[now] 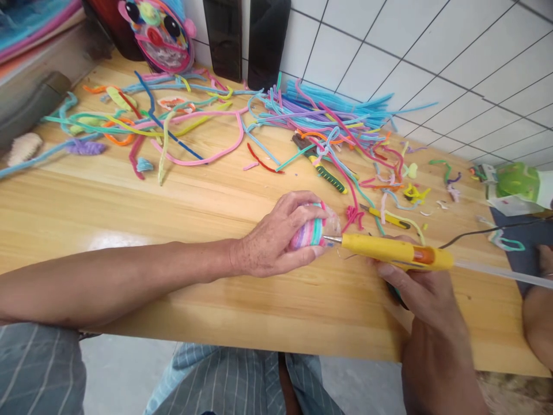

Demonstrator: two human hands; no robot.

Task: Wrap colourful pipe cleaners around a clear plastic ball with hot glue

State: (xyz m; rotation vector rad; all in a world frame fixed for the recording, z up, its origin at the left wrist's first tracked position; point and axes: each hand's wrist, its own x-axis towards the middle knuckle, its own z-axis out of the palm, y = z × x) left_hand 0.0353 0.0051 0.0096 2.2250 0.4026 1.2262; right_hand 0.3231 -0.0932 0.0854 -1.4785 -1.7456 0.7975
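Observation:
My left hand [276,236] wraps round a small rounded piece [314,231] striped in purple, pink, teal and white, holding it just above or on the wooden table. A yellow glue gun [380,248] with a translucent stick out of its rear is gripped by my right hand [419,288]. The metal tip of the gun lies at the right side of the striped piece; whether it touches is hard to tell. My left fingers hide part of the piece.
Pipe cleaners [367,112] lie along the tiled wall, with pliers [330,178] and a yellow cutter [391,219] in front of them. A colourful face-like figure [162,37] stands back left. Another person's arm [538,317] rests at the right edge. A black cord [470,231] runs right.

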